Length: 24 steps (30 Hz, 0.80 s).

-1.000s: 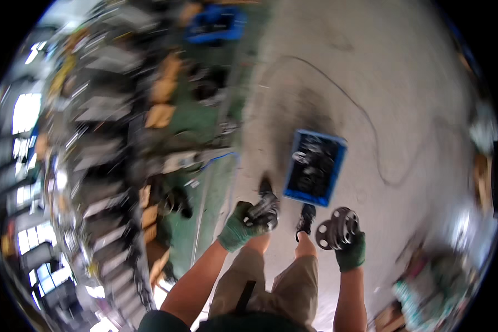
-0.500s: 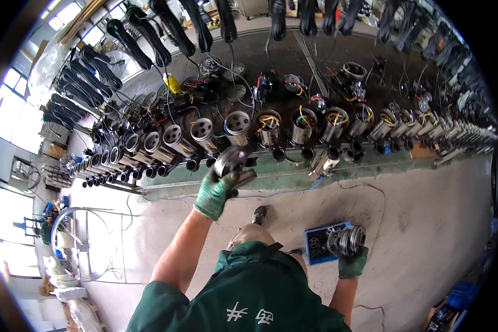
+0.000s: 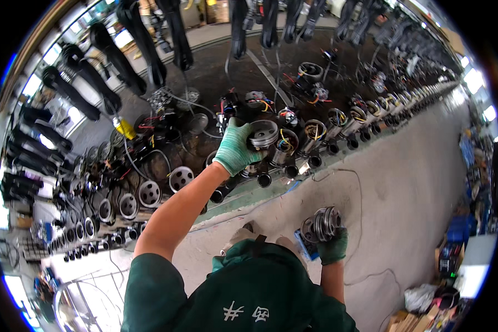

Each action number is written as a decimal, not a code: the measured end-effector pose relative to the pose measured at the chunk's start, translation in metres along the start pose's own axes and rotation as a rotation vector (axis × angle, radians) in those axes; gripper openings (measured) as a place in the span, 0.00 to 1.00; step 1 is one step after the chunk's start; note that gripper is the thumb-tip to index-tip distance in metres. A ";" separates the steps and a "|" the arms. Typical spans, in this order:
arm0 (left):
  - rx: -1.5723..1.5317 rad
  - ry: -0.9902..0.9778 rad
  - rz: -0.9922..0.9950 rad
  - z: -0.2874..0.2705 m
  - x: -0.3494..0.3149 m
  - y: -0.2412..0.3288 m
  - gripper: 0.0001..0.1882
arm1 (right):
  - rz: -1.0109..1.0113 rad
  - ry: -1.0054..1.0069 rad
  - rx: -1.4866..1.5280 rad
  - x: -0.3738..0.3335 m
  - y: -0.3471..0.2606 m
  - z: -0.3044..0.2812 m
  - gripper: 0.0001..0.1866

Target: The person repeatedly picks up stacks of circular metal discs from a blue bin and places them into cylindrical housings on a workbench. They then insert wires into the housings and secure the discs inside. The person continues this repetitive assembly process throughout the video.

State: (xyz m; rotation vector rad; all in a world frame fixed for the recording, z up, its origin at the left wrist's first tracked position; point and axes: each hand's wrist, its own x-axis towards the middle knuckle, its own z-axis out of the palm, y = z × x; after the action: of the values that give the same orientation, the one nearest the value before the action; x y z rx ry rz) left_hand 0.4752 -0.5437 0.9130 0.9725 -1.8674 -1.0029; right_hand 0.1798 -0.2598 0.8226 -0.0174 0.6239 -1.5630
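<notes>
In a green knit glove, my left hand (image 3: pixel 238 148) reaches over the bench with its fingers curled round a round metal cap (image 3: pixel 264 134). The cap sits over the row of steel cylinders, next to an open cylinder (image 3: pixel 285 145) with yellow wires sticking out; whether it touches a cylinder under it I cannot tell. My right hand (image 3: pixel 333 248), gloved too, is out over the floor at the right, gripping a stack of similar metal caps (image 3: pixel 321 224). Farther left in the row, cylinders with holed caps (image 3: pixel 150 193) stand side by side.
Black cable bundles (image 3: pixel 113 52) hang above the bench (image 3: pixel 227 69). Loose wired parts (image 3: pixel 310 88) lie on its dark top. A blue crate (image 3: pixel 306 246) rests on the floor, partly behind the stack. A thin cable (image 3: pixel 361 199) runs across the floor. Boxes stand at the right.
My left hand has moved forward and right with its cap, from in front of the bench to over the cylinder row. The view has turned; my right hand still holds the stack.
</notes>
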 end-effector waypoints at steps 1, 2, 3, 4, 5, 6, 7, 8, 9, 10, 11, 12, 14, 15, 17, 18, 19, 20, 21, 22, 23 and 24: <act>0.366 -0.012 0.092 0.000 0.008 -0.010 0.36 | -0.087 0.020 -0.072 -0.004 0.002 -0.004 0.32; 0.560 -0.021 0.142 0.003 0.011 -0.018 0.37 | -0.115 0.057 -0.053 -0.006 0.001 -0.009 0.32; 0.580 -0.065 0.090 0.006 0.012 -0.027 0.36 | -0.139 0.092 -0.035 -0.008 -0.002 -0.016 0.32; 0.601 -0.119 0.031 0.010 0.011 -0.036 0.35 | -0.160 0.136 -0.013 -0.015 -0.003 -0.026 0.32; 0.633 -0.122 0.046 0.009 0.011 -0.043 0.35 | -0.191 0.134 0.012 -0.022 -0.003 -0.031 0.36; 0.655 -0.175 -0.007 0.011 0.008 -0.050 0.36 | -0.197 0.167 -0.011 -0.023 -0.006 -0.035 0.36; 0.677 -0.227 -0.058 0.014 0.006 -0.049 0.36 | -0.205 0.198 -0.033 -0.024 -0.010 -0.036 0.36; 0.701 -0.277 -0.110 0.017 0.006 -0.050 0.36 | -0.210 0.227 -0.057 -0.023 -0.012 -0.039 0.36; 0.761 -0.331 -0.112 0.017 0.007 -0.055 0.36 | -0.210 0.261 -0.019 -0.021 -0.014 -0.044 0.36; 0.698 -0.312 -0.079 0.019 0.006 -0.069 0.36 | -0.207 0.262 -0.029 -0.018 -0.015 -0.046 0.36; 0.641 -0.289 -0.044 0.019 0.005 -0.082 0.36 | -0.203 0.254 -0.035 -0.012 -0.017 -0.046 0.35; 0.584 -0.266 -0.010 0.020 0.001 -0.095 0.35 | -0.198 0.247 -0.042 -0.006 -0.020 -0.046 0.35; 0.544 -0.227 -0.033 0.015 0.005 -0.060 0.32 | -0.171 0.202 0.008 0.004 -0.028 -0.034 0.32; 0.497 -0.193 -0.072 0.014 0.005 -0.074 0.31 | -0.173 0.169 0.010 0.009 -0.029 -0.022 0.30; 0.335 -0.102 -0.154 0.017 0.011 -0.066 0.29 | -0.175 0.173 0.059 0.017 -0.033 -0.014 0.28; 0.432 -0.089 -0.145 0.016 0.013 -0.069 0.30 | -0.166 0.152 0.051 0.021 -0.036 -0.019 0.29; 0.494 -0.077 -0.106 0.015 0.020 -0.064 0.30 | -0.154 0.131 0.040 0.025 -0.038 -0.018 0.29; 0.556 -0.064 -0.066 0.016 0.028 -0.058 0.30 | -0.142 0.111 0.030 0.028 -0.041 -0.016 0.30; 0.531 -0.059 -0.037 0.021 0.037 -0.053 0.29 | -0.135 0.160 0.024 0.028 -0.045 -0.014 0.30; 0.506 -0.053 -0.012 0.027 0.048 -0.036 0.29 | -0.130 0.139 0.013 0.030 -0.048 -0.011 0.30; 0.574 -0.113 0.021 0.033 0.057 -0.023 0.29 | -0.123 0.118 0.000 0.032 -0.052 -0.010 0.30; 0.663 -0.179 -0.016 0.043 0.066 -0.029 0.31 | -0.117 0.098 -0.012 0.034 -0.054 -0.010 0.29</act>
State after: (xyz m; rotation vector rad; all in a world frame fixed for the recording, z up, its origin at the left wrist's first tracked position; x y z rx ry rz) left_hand 0.4185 -0.6010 0.8890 1.3009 -2.4130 -0.4802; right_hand 0.1227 -0.2899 0.8227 0.0136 0.7202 -1.6809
